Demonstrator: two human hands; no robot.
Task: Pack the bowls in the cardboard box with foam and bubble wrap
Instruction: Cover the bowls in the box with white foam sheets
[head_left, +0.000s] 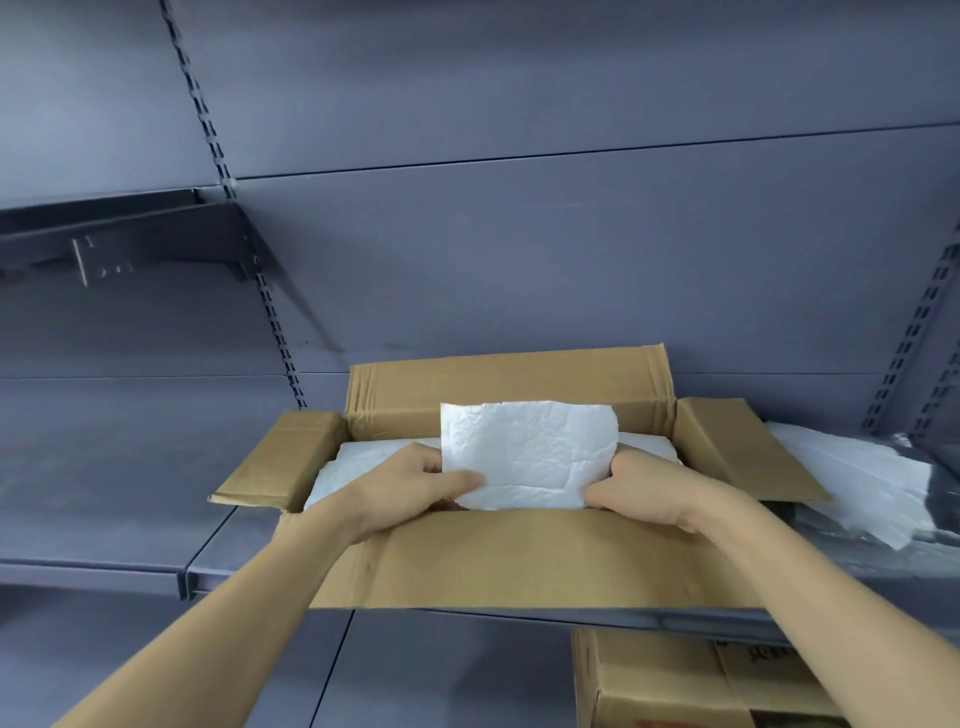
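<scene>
An open cardboard box (519, 561) stands on a grey metal shelf, its flaps folded outward. White foam lining (363, 457) shows inside it. I hold a crumpled white foam sheet (530, 452) upright over the box's near side. My left hand (415, 483) grips the sheet's lower left edge, thumb across its front. My right hand (639, 488) grips its lower right edge. No bowls are visible; the box's inside is mostly hidden by the sheet and my hands.
More white foam sheets and clear wrap (857, 478) lie on the shelf (156, 519) to the right of the box. Another cardboard box (675, 680) sits on the level below. A dark shelf bracket (130, 244) juts out at upper left.
</scene>
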